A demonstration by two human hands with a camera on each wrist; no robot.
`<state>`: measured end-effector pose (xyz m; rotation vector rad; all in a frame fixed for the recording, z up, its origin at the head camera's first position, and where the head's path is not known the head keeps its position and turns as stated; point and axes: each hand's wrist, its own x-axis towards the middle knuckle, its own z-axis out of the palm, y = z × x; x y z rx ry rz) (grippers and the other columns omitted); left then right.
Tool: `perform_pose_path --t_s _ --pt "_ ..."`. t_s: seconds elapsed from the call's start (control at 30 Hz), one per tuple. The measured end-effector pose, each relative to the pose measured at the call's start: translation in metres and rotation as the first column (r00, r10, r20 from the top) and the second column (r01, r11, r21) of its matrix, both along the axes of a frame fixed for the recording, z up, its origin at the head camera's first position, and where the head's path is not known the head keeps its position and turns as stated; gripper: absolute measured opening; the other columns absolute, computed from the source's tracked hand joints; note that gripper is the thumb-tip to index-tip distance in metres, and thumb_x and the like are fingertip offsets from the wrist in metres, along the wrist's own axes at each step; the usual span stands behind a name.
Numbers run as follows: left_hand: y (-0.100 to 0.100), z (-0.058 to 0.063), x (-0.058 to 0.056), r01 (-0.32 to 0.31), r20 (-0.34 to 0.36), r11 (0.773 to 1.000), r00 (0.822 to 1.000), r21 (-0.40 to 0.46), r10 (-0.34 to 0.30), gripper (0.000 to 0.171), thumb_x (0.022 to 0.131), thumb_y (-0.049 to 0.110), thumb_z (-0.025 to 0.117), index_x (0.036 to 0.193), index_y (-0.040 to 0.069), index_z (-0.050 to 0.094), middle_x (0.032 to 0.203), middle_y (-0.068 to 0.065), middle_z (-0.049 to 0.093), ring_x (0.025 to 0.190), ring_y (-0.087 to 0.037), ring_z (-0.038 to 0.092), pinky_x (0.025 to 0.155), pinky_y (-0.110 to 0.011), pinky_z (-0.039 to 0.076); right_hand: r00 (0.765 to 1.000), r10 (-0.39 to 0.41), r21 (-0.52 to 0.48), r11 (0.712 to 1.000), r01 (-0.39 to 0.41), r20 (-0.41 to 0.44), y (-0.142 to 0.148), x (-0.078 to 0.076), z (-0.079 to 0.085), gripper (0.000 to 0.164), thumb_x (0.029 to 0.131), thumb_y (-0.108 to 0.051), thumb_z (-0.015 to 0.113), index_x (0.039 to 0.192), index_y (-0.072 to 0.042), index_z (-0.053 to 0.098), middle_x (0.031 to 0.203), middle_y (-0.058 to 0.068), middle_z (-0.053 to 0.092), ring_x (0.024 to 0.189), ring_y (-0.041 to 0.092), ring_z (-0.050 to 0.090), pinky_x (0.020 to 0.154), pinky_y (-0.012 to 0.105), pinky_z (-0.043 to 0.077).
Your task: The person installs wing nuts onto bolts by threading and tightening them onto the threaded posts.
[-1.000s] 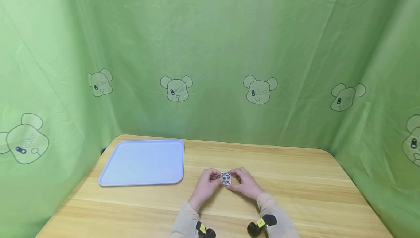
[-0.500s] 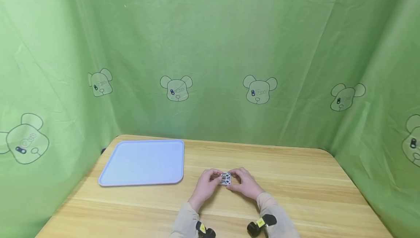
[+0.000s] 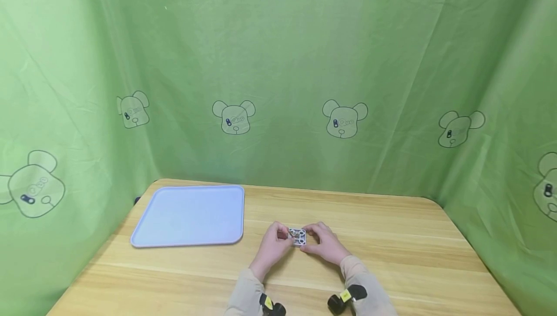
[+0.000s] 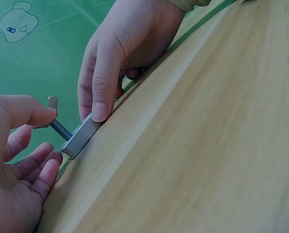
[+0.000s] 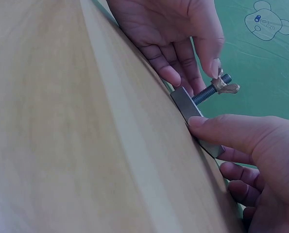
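Observation:
A small grey metal block (image 3: 303, 237) with round fittings on its top face lies on the table between both hands. From it rises a threaded bolt (image 4: 61, 130) carrying a brassy wing nut (image 5: 228, 89) near its free end. My right hand (image 3: 325, 244) pinches the block by its right side, thumb on the near edge. At the left, my left hand (image 3: 271, 247) has its thumb against the wing nut, while its other fingers are relaxed and spread beyond the block, apart from the nut. The wrist views show the block's narrow side only.
A pale blue tray (image 3: 191, 217) lies to the left on the wooden table (image 3: 391, 229). Green curtains (image 3: 283, 64) with bear prints surround the table at the back and sides.
My left fingers have moved away from the bolt and spread, uncovering more of the block. The right hand and the block have kept their place.

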<state>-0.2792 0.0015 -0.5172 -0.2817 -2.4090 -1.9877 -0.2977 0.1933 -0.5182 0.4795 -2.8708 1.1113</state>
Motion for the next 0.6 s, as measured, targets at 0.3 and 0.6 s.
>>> perform_pose_path --t_s 0.3,0.6 --pt "-0.0006 0.0013 0.001 0.012 -0.006 0.999 1.0 -0.032 -0.012 0.028 0.079 0.006 0.073 0.103 -0.001 0.059 0.109 -0.016 0.057 0.089 -0.016 0.059 0.079 -0.023 0.052 1.0 0.001 -0.005 1.0 -0.001 0.009 0.0004 -0.0007 -0.0004 0.054 0.071 -0.033 0.083 0.118 -0.013 0.064 0.1 0.0 0.055 0.088 0.013 0.045 0.079 0.028 0.04" --pt "-0.0008 0.0026 0.0026 0.004 -0.03 0.997 1.0 -0.076 -0.007 0.024 0.083 0.012 0.073 0.102 0.001 0.063 0.107 -0.014 0.058 0.09 -0.016 0.058 0.078 -0.024 0.05 1.0 0.002 0.0 1.0 -0.002 0.011 0.0005 -0.0003 0.0001 0.054 0.072 -0.033 0.083 0.118 -0.012 0.064 0.1 0.0 0.055 0.088 0.013 0.045 0.079 0.029 0.04"
